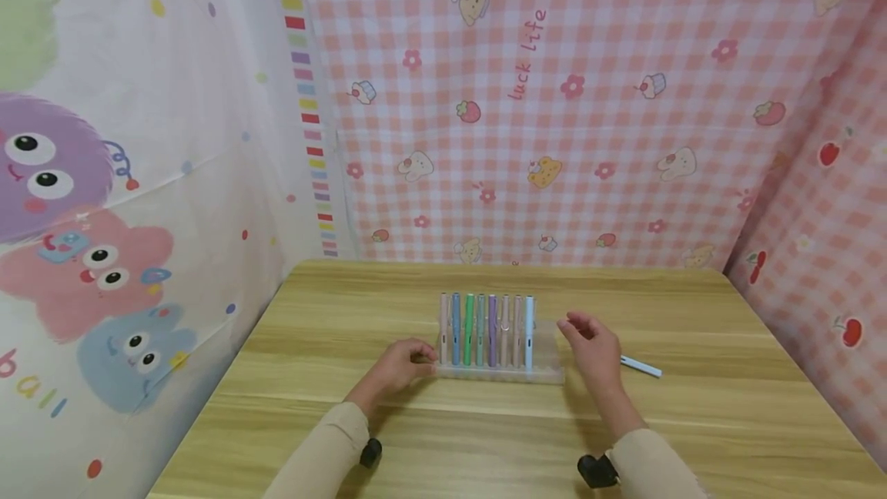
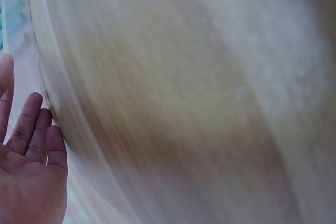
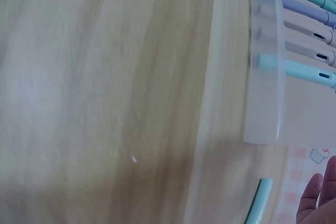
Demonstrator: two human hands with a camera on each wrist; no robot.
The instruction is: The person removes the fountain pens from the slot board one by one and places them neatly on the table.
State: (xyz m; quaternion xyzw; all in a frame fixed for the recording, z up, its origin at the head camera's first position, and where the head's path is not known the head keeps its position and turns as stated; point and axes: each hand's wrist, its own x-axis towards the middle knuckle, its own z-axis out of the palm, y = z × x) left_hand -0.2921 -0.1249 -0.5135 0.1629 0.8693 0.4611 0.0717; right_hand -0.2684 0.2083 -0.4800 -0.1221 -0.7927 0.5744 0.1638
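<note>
A clear plastic pen stand is on the table with several pens upright in a row, among them a green pen, a purple pen and a light blue pen at the row's right end. My left hand is at the stand's left end, fingertips right at its edge; its fingers look relaxed in the left wrist view. Just off the stand's right end, my right hand hovers with loosely bent fingers and nothing in them. Beyond it, another light blue pen lies on the table.
The wood-grain table has a white cartoon-print curtain on its left. Pink checked cloth hangs behind it and on the right. Bare tabletop lies in front of the stand, between my forearms.
</note>
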